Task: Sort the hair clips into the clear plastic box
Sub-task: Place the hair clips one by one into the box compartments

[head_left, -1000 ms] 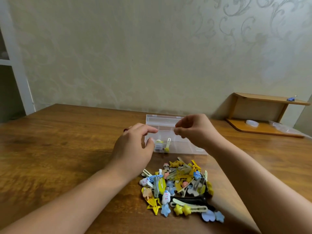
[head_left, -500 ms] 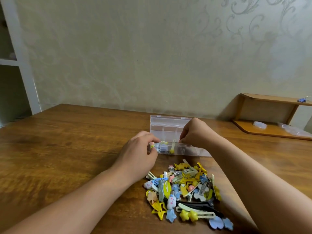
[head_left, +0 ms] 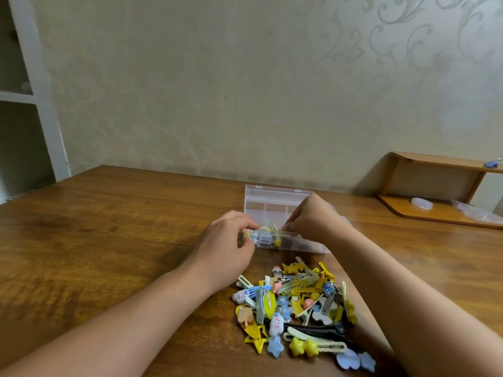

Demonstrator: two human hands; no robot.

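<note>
left hand (head_left: pixel 226 243) steadies the clear plastic box (head_left: pixel 275 202) at centre frame while right hand (head_left: pixel 313 221) fingers (head_left: pixel 288 227) pinch a yellow clip (head_left: pixel 268 229) to seat it.

Head camera looks forward and down, close over the wooden table (head_left: pixel 109 240)

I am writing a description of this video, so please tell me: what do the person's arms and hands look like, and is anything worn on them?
Both forearms are bare as far as the picture shows: no sleeves are visible. The left hand and the right hand wear no gloves, and no rings, watch or bracelet can be seen. The fingernails are not clear enough to describe.
</note>
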